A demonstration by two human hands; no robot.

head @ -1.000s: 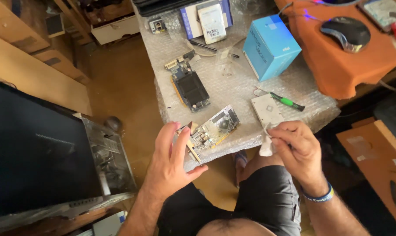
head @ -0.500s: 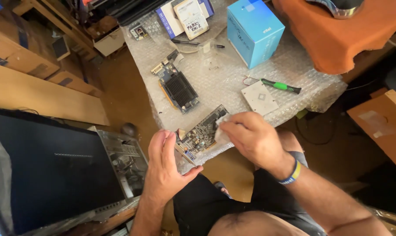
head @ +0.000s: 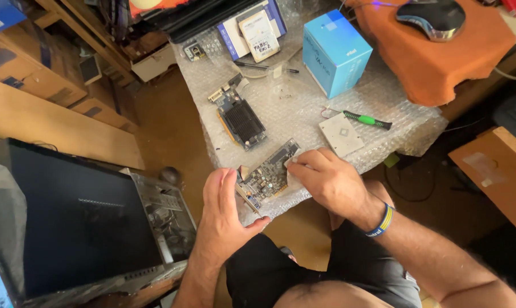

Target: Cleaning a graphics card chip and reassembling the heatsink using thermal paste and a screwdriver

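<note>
A small circuit card (head: 267, 173) with a metal bracket lies at the near edge of a bubble-wrap sheet (head: 303, 108). My left hand (head: 226, 211) cups its bracket end, thumb underneath. My right hand (head: 329, 179) presses a small white wipe (head: 297, 163) onto the card's far corner. A second card with a black heatsink (head: 241, 120) lies beyond it. A square grey heatsink plate (head: 340, 134) and a green-handled screwdriver (head: 367, 120) lie to the right.
A blue box (head: 336, 51) and white packets (head: 252, 28) stand at the back. An orange cloth (head: 435, 51) carries a mouse (head: 431, 17). An open computer case (head: 92, 217) sits at left, and cardboard boxes (head: 497, 171) at right.
My right hand has come left from the grey plate with the white wipe and now rests on the card. My left hand has stayed on the bracket end.
</note>
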